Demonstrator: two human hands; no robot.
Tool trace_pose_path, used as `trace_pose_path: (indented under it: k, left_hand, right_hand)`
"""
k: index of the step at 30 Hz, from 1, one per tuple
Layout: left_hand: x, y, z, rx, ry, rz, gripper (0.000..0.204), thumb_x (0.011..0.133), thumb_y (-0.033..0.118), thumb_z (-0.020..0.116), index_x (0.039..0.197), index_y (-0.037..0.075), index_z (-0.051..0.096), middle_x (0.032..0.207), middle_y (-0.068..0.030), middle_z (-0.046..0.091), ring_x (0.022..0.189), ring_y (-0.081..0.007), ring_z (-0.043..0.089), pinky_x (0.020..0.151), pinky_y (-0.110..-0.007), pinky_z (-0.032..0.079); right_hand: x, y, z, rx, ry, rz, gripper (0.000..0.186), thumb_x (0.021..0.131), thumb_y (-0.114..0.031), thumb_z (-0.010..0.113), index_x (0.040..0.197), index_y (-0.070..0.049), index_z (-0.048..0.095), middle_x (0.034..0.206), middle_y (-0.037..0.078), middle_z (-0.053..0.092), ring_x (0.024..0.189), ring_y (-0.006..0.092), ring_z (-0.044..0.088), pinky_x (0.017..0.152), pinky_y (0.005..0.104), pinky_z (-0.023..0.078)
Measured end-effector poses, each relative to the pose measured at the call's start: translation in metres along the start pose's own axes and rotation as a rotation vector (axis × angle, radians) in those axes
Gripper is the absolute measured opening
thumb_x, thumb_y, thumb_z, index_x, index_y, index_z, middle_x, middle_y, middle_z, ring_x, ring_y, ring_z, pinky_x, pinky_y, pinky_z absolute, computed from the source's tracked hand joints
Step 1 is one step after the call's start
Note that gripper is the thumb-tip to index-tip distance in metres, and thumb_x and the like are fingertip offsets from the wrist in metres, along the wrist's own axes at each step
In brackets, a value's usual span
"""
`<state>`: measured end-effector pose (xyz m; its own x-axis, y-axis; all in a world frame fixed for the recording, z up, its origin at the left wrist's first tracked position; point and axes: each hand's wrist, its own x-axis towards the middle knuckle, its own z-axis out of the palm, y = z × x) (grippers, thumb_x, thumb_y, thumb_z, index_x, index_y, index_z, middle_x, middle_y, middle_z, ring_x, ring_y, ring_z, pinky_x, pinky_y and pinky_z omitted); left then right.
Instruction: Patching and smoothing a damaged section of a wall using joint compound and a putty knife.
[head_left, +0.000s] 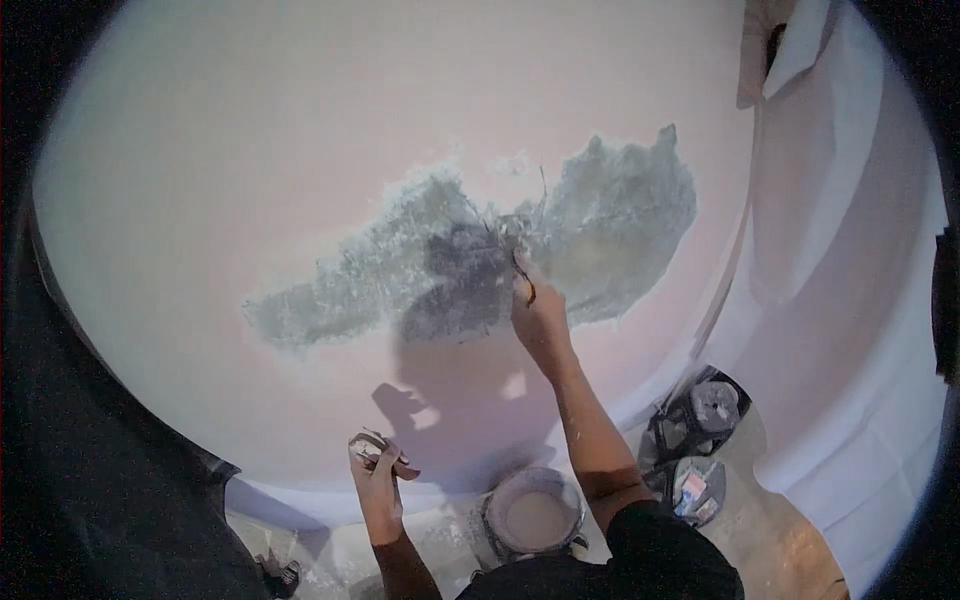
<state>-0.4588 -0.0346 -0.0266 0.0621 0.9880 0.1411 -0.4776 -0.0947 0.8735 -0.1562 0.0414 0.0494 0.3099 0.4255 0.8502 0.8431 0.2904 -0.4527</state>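
In front of me is a pale pinkish wall (300, 120) with a broad, ragged grey patch (620, 220) across its middle. My right hand (540, 318) is raised to the patch and closed around the dark and yellowish handle of a scraper (524, 278). The scraper's end meets the wall near a narrow part of the patch, partly hidden by shadow. Lower left, my left hand (376, 490) grips a putty knife (369, 444) with a brown handle; whitish paste coats its blade. This knife is apart from the patch.
Below, between my arms, stands a round bucket (535, 512) of pale paste. Dark containers (715, 408) and a bin with small items (697, 490) sit on the floor at lower right. White sheeting (840, 330) hangs at right, dark cloth (110, 470) at left.
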Motion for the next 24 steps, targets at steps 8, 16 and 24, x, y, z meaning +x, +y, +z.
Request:
trace_pose_path:
  k: [8, 16, 24]
  left_hand:
    - [0.003, -0.025, 0.011, -0.085, -0.084, 0.0, 0.017, 0.082, -0.005, 0.053, 0.091, 0.007, 0.047, 0.075, -0.0042, 0.049, 0.064, -0.0133, 0.052, 0.056, -0.027, 0.046]
    - [0.019, -0.055, 0.055, -0.099, -0.138, -0.022, 0.021, 0.081, -0.006, 0.055, 0.095, 0.007, 0.047, 0.074, -0.0035, 0.048, 0.057, -0.0133, 0.048, 0.048, -0.028, 0.047]
    - [0.086, -0.025, 0.188, 0.516, -0.146, 0.254, 0.032, 0.084, 0.007, 0.066, 0.109, 0.001, 0.048, 0.082, -0.0082, 0.058, 0.069, -0.0153, 0.058, 0.058, -0.028, 0.049]
  right_hand:
    - [0.013, 0.021, -0.055, -0.323, -0.193, 0.227, 0.038, 0.095, -0.018, 0.051, 0.132, -0.017, 0.054, 0.091, 0.027, 0.064, 0.081, 0.0435, 0.063, 0.072, 0.0454, 0.051]
    - [0.04, 0.042, -0.093, -0.491, -0.262, 0.031, 0.046, 0.093, -0.019, 0.047, 0.14, -0.025, 0.047, 0.088, 0.024, 0.066, 0.076, 0.0419, 0.065, 0.07, 0.0507, 0.052]
    - [0.029, 0.073, -0.079, -0.325, -0.318, 0.014, 0.06, 0.089, -0.009, 0.053, 0.146, -0.02, 0.037, 0.097, 0.024, 0.061, 0.079, 0.0417, 0.062, 0.07, 0.05, 0.052]
